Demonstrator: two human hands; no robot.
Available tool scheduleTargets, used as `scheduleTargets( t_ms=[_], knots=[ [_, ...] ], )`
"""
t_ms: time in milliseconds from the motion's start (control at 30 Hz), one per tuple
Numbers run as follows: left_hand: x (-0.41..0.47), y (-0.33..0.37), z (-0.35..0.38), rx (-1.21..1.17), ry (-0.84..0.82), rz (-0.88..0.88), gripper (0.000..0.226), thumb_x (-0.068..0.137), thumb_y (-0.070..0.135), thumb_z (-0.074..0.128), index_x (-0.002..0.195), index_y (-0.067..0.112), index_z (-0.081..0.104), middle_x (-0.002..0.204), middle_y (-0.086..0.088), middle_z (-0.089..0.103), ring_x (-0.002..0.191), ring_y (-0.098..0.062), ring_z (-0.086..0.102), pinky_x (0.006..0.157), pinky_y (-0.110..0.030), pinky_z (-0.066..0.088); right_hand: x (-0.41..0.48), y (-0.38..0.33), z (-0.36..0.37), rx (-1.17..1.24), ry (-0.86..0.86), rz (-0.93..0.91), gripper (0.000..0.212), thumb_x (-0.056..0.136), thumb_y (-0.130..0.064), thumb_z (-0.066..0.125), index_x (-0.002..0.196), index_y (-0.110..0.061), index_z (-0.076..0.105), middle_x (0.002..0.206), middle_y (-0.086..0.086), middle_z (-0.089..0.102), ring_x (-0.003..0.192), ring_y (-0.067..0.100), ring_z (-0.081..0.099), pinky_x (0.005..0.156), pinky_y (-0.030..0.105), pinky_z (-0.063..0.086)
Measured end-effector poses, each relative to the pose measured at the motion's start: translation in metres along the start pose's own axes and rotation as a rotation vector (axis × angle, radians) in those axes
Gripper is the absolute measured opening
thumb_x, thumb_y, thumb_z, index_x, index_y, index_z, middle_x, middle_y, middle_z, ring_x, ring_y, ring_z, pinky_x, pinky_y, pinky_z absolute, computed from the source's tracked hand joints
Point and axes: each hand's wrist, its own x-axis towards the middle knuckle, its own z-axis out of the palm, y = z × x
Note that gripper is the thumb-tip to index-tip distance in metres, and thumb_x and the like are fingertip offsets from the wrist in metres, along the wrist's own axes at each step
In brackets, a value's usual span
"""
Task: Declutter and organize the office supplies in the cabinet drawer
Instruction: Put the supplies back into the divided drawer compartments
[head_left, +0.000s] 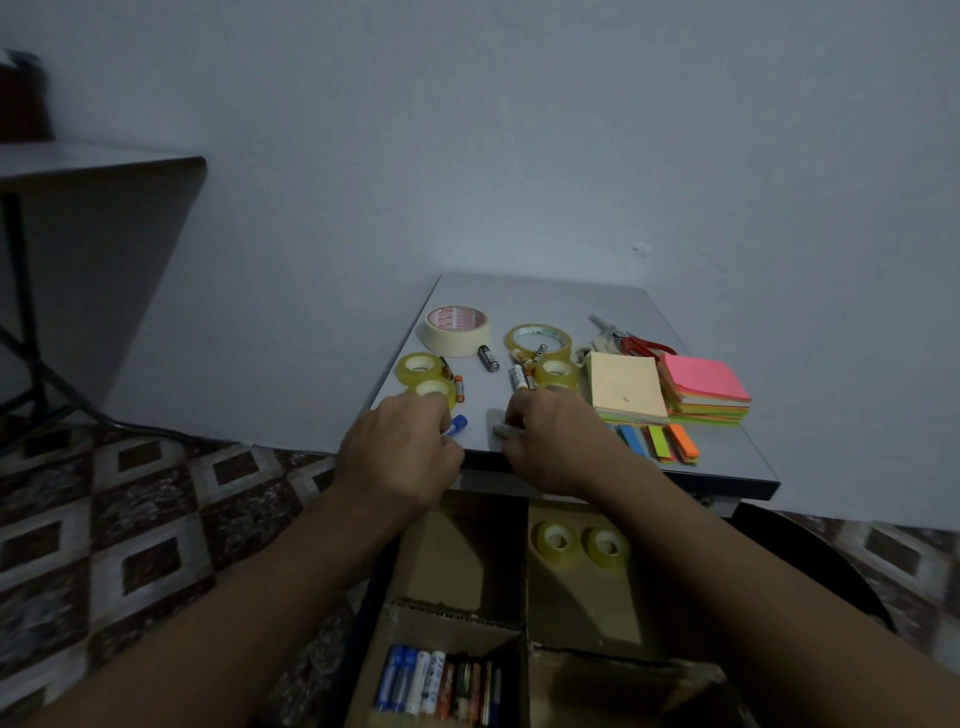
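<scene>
Your left hand (402, 457) is pinching a blue battery (460, 422), your right hand (561, 441) a grey battery (503, 430); be setting both parallel beside the battery row (441, 680).

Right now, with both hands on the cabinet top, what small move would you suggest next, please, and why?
Probably lower both hands to the near-left drawer compartment and drop in their batteries: the left hand pinches a blue-tipped battery, the right hand a grey battery, and that compartment already holds a row of batteries.
</scene>
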Motion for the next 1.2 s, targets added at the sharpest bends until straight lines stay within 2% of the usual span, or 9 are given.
scheduleTargets(
  t_ms=[167, 300, 433, 600, 767, 933, 1033, 1133, 1200],
  knots=[
    [0.001, 0.001, -0.001, 0.012, 0.004, 0.008, 0.01, 0.09, 0.027, 0.063, 0.091, 0.017, 0.062, 0.08, 0.001, 0.06, 0.071, -0.015, 0.056, 0.058, -0.03, 0.046, -0.003, 0.002, -0.006, -0.034, -0.054, -0.01, 0.024, 0.097, -0.029, 0.055, 0.115, -0.015, 0.061, 0.114, 0.007, 0.054, 0.102, 0.018, 0.05, 0.077, 0.028, 0.043],
    [0.0, 0.003, 0.001, 0.022, 0.021, 0.017, 0.013, 0.091, 0.03, 0.064, 0.09, 0.017, 0.062, 0.082, 0.001, 0.061, 0.07, -0.015, 0.056, 0.058, -0.03, 0.046, -0.007, 0.003, -0.007, -0.061, -0.04, -0.021, 0.028, 0.098, -0.032, 0.052, 0.118, -0.014, 0.061, 0.119, 0.009, 0.052, 0.113, 0.022, 0.047, 0.087, 0.033, 0.046],
    [0.001, 0.003, 0.002, 0.023, 0.039, 0.023, 0.013, 0.094, 0.027, 0.062, 0.09, 0.015, 0.061, 0.084, -0.001, 0.062, 0.073, -0.016, 0.056, 0.058, -0.029, 0.038, -0.006, 0.003, -0.002, -0.04, -0.013, 0.001, 0.026, 0.098, -0.032, 0.052, 0.115, -0.015, 0.061, 0.114, 0.01, 0.054, 0.103, 0.02, 0.05, 0.081, 0.031, 0.047],
    [-0.003, 0.001, 0.003, -0.024, 0.061, 0.012, 0.011, 0.091, 0.025, 0.064, 0.087, 0.015, 0.061, 0.078, 0.001, 0.058, 0.07, -0.016, 0.055, 0.056, -0.03, 0.043, -0.003, 0.004, 0.003, -0.014, 0.01, 0.022, 0.021, 0.096, -0.035, 0.056, 0.106, -0.017, 0.061, 0.106, 0.007, 0.053, 0.093, 0.019, 0.054, 0.076, 0.031, 0.049],
    [-0.005, -0.002, 0.004, -0.044, 0.065, 0.011, 0.014, 0.089, 0.026, 0.066, 0.091, 0.012, 0.066, 0.082, 0.0, 0.061, 0.07, -0.014, 0.055, 0.055, -0.028, 0.043, 0.002, 0.002, 0.008, -0.026, 0.042, 0.002, 0.02, 0.096, -0.034, 0.053, 0.098, -0.015, 0.061, 0.103, 0.008, 0.056, 0.09, 0.019, 0.052, 0.066, 0.029, 0.039],
    [-0.004, 0.0, 0.004, -0.046, 0.022, -0.018, 0.019, 0.089, 0.027, 0.066, 0.09, 0.009, 0.073, 0.08, -0.003, 0.065, 0.068, -0.014, 0.057, 0.059, -0.029, 0.05, 0.005, 0.0, 0.01, -0.049, 0.068, -0.037, 0.02, 0.098, -0.034, 0.053, 0.095, -0.016, 0.058, 0.1, 0.007, 0.055, 0.086, 0.017, 0.053, 0.066, 0.026, 0.04],
    [-0.011, -0.004, 0.001, -0.117, 0.043, -0.038, 0.016, 0.087, 0.026, 0.068, 0.087, 0.011, 0.073, 0.077, -0.002, 0.066, 0.07, -0.016, 0.06, 0.064, -0.034, 0.055, 0.006, 0.001, 0.008, -0.058, 0.032, -0.063, 0.018, 0.096, -0.036, 0.055, 0.093, -0.018, 0.055, 0.101, 0.008, 0.058, 0.087, 0.019, 0.056, 0.072, 0.03, 0.051],
    [-0.029, -0.012, -0.002, -0.216, 0.099, -0.005, 0.011, 0.083, 0.021, 0.072, 0.079, 0.01, 0.072, 0.064, 0.0, 0.063, 0.06, -0.014, 0.059, 0.056, -0.034, 0.053, 0.005, 0.003, 0.005, -0.053, -0.003, -0.08, 0.024, 0.095, -0.04, 0.057, 0.098, -0.016, 0.059, 0.102, 0.008, 0.061, 0.091, 0.021, 0.058, 0.079, 0.037, 0.055],
    [-0.042, -0.01, -0.005, -0.252, 0.031, -0.065, 0.01, 0.082, 0.023, 0.072, 0.076, 0.014, 0.071, 0.063, 0.003, 0.063, 0.059, -0.012, 0.06, 0.057, -0.034, 0.055, 0.004, 0.004, 0.004, -0.037, 0.006, -0.092, 0.026, 0.095, -0.041, 0.057, 0.098, -0.016, 0.061, 0.1, 0.008, 0.061, 0.09, 0.021, 0.057, 0.076, 0.035, 0.053]
  ],
)
